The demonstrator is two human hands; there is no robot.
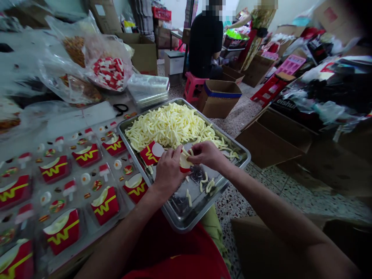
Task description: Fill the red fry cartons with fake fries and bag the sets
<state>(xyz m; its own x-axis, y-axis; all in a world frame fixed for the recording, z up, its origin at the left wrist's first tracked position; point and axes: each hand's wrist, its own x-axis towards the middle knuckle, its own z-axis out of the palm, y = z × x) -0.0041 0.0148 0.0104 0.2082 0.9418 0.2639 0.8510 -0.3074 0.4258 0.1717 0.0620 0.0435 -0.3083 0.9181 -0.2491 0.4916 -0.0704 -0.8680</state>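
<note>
Over a metal tray (181,223), my left hand (168,170) is closed around a small red fry box (185,166) with a pale inside. My right hand (205,154) pinches a pale yellow fry piece (190,152) at the mouth of that box. Beyond both hands, a big heap of toy-like fries (171,126) fills the far part of the tray. Another red fry box (151,152) with a yellow zigzag lies flat in the tray, left of my left hand. A few loose fry pieces (209,185) lie near my right wrist.
Clear plastic trays with red fry boxes (106,205) and small pieces cover the table at left. Behind them are scissors (120,109), stacked clear packaging (148,91) and a bag of red-white pieces (109,73). A person (205,42) sits beyond; cardboard boxes (219,97) stand on the floor.
</note>
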